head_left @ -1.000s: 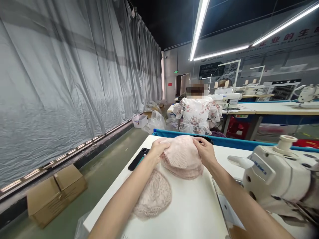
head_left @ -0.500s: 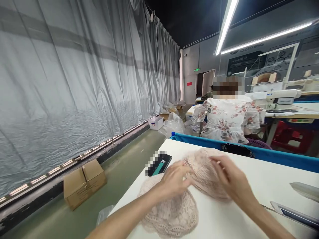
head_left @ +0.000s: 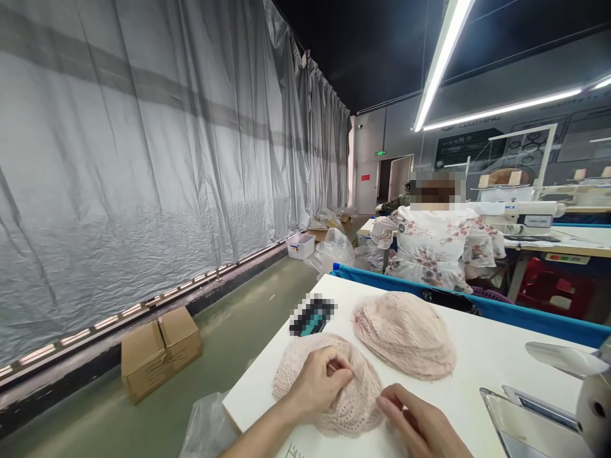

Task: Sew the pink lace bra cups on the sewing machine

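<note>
A near pile of pale pink openwork lace fabric pieces (head_left: 351, 410) lies on the white tabletop, rounded like a cap. My left hand (head_left: 319, 378) rests over it, thumb and fingers pinched at the top of the fabric. At the pile's right edge, my right hand (head_left: 415, 416) is closed with its fingertips on the fabric's border. Behind, a second stack of the same lace pieces (head_left: 405, 334) lies untouched by either hand. A dark phone-like item (head_left: 312, 317), partly pixelated, lies left of that stack.
A sewing machine's pale body (head_left: 594, 407) and metal plate stand at the right. Blue cloth (head_left: 506, 308) runs along the table's far edge. A person in a floral top (head_left: 432, 245) sits beyond. On the floor at left are a cardboard box (head_left: 160, 353) and clear plastic (head_left: 207, 426).
Both hands have come back toward me from the far stack to the near pile. The far stack is now uncovered. The view has shifted slightly, showing more of the sewing machine.
</note>
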{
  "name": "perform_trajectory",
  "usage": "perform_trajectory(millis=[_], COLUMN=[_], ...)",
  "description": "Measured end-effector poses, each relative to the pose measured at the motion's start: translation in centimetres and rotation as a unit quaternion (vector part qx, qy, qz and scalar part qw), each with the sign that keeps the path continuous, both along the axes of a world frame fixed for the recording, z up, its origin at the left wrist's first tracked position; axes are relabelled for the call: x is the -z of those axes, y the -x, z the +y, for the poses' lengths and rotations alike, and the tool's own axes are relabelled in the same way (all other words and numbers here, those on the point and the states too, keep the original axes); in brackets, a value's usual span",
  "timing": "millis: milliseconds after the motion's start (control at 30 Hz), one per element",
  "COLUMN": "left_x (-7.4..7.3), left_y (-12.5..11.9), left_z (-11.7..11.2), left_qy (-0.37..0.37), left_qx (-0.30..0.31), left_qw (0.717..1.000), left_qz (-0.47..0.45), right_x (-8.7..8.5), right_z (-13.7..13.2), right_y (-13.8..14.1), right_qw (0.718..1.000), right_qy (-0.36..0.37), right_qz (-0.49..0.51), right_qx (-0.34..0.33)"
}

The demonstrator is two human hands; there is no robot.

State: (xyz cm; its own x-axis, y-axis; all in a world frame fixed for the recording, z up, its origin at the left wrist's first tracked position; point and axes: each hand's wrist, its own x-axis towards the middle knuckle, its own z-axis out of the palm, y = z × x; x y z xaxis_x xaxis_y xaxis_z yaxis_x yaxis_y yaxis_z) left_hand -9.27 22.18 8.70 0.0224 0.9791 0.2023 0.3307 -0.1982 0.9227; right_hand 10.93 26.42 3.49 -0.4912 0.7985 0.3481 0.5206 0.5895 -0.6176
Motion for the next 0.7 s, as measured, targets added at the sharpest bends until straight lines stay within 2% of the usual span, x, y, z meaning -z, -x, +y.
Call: perform_trajectory(millis=[133,233,333,433,533,700], left_x=[1.0,1.6,1.6,1.0,0.0,-2.4], left_y=[0.4,0.4,0.3,0.3,1.2,4.9], left_z=[0.4,0.7,0.8,0.7,0.3,-2.6], left_qy=[0.024,0.021,0.025,0.029,0.006,-0.044], left_qx=[-0.003,-0.011,-0.010,-0.007,-0.023,-0.068], left_qw=[0.994,0.983,0.966,0.937,0.900,0.856], left_qz=[-0.109,-0.183,-0.256,-0.347,-0.435,-0.511], right_x=[-0.5,-0.9,-1.6,-2.3,-3.3,-5.2], right_z=[-0.8,-1.1,-1.0,-0.6,-0.4,-1.6], right_y=[1.5,2.6,3.8,5.1,5.5,1.9], right_qw=[0.999,0.999,0.996,0.989,0.981,0.958], right_qy=[0.030,0.041,0.052,0.075,0.088,0.058], right_qz=[0.000,0.031,0.071,0.114,0.167,0.281], right_qx=[0.029,0.006,-0.030,-0.048,-0.033,-0.015])
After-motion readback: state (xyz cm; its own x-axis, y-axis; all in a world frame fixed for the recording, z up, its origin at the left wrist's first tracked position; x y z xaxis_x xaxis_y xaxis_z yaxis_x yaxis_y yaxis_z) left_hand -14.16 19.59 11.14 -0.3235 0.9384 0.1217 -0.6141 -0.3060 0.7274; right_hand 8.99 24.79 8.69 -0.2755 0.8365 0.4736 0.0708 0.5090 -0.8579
